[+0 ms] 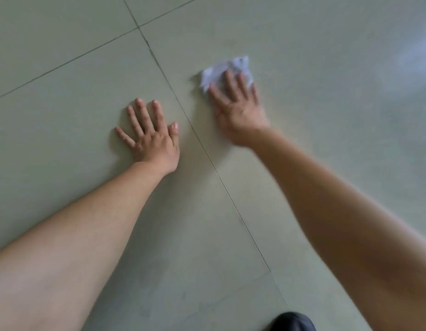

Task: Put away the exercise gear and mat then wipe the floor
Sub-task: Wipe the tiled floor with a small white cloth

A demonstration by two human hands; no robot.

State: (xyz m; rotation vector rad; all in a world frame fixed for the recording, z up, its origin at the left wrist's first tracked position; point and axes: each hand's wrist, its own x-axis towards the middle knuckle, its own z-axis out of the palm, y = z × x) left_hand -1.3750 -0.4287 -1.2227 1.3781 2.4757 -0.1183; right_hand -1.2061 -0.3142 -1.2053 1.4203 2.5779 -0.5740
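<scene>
Head view, looking down. Pale grey-green glossy tile floor (pixel 52 115) fills the frame. Bare left forearm (pixel 76 235) enters from the lower left corner and runs up and right. Left hand (pixel 150 137) lies palm down on the tile, wide: four fingers straight and fanned apart, thumb out to the right side, nothing under it or in it. Just right of the thumb, a thin dark grout line (pixel 207 154) runs diagonally from the top edge down to the lower right; the hand sits near it without touching. A second grout line (pixel 64 64) crosses it near the top, slanting from the left edge up to the right. On the tile right of the diagonal line, right hand (pixel 238 111) is flat, palm down, fingers straight and slightly apart, fingertips pressing on a crumpled white paper wipe (pixel 227 68). The wipe lies on the floor, its far half showing beyond the fingertips. Hand and wipe are motion-blurred; thumb position cannot be told. Bare right forearm (pixel 338 211) enters from the lower right. Bottom edge, beside that forearm: dark rounded object (pixel 293 322), cut off, identity unclear. Upper right: patch of white glare (pixel 407 56) on the tile.
</scene>
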